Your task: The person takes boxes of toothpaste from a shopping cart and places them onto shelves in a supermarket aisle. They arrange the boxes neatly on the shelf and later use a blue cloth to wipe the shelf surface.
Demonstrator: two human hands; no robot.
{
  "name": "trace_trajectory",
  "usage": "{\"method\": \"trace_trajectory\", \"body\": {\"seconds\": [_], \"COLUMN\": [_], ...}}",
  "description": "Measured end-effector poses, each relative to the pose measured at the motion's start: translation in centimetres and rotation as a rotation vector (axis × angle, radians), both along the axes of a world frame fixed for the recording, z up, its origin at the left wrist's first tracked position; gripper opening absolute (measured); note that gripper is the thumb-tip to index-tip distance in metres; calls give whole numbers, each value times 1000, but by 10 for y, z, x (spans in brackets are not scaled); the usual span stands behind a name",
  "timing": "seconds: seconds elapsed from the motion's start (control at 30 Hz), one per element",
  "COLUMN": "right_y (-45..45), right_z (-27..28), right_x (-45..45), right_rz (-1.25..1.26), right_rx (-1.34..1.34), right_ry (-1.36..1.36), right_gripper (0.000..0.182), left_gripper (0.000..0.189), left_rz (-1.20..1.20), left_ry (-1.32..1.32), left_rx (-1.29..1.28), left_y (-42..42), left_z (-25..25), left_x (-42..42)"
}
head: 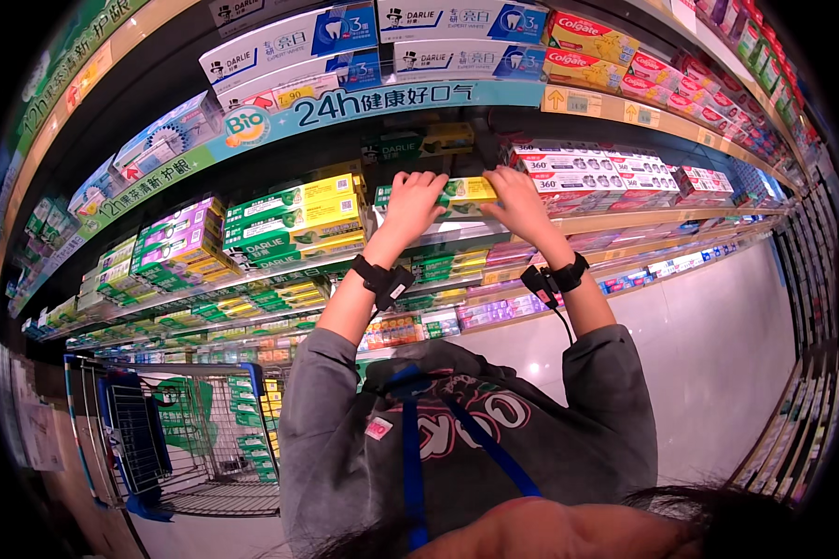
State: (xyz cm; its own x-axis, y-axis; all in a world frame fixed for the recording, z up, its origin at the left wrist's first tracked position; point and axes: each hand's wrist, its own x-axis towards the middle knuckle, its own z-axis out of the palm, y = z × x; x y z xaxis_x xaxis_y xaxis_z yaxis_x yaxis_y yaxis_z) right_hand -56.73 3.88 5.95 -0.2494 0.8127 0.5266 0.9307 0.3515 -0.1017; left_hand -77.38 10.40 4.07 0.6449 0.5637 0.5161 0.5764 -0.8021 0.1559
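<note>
Both my hands are on a green and yellow Darlie toothpaste box [465, 189] that lies lengthwise at the front of a shelf. My left hand [417, 199] covers its left part, fingers over the top. Around its right end is my right hand [516, 199], thumb on the front face. Deeper on the same shelf sits another green and yellow Darlie box [419, 143]. To the left stand stacked Darlie boxes [297, 216] in green and yellow. White and red boxes [573, 175] marked 360 are stacked just right of my right hand.
The shelf above has a blue edge strip [391, 100], white Darlie boxes [461, 59] and yellow Colgate boxes [587, 52]. Lower shelves hold more toothpaste boxes. A wire shopping cart [210, 433] with green boxes is at the lower left. Pale floor [706, 335] shows at the right.
</note>
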Motion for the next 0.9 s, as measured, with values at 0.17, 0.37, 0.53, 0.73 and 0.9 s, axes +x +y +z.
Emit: {"method": "trace_trajectory", "body": {"seconds": [0.17, 0.37, 0.53, 0.73, 0.9], "right_y": [29, 69, 126, 198, 222], "right_z": [-26, -4, 20, 3, -20], "right_x": [7, -16, -38, -42, -34], "right_rz": [47, 116, 224, 144, 192], "right_rx": [-229, -497, -819, -721, -571], "right_ry": [-6, -72, -15, -140, -176], "right_gripper": [52, 64, 82, 74, 70], "left_gripper": [50, 49, 52, 59, 57], "left_rz": [100, 110, 102, 116, 176], "left_ry": [95, -2, -19, -63, -53], "left_rx": [-59, -23, -66, -127, -78], "left_y": [3, 7, 8, 6, -2], "left_z": [-21, -30, -33, -27, -28], "left_x": [1, 0, 0, -5, -13]}}
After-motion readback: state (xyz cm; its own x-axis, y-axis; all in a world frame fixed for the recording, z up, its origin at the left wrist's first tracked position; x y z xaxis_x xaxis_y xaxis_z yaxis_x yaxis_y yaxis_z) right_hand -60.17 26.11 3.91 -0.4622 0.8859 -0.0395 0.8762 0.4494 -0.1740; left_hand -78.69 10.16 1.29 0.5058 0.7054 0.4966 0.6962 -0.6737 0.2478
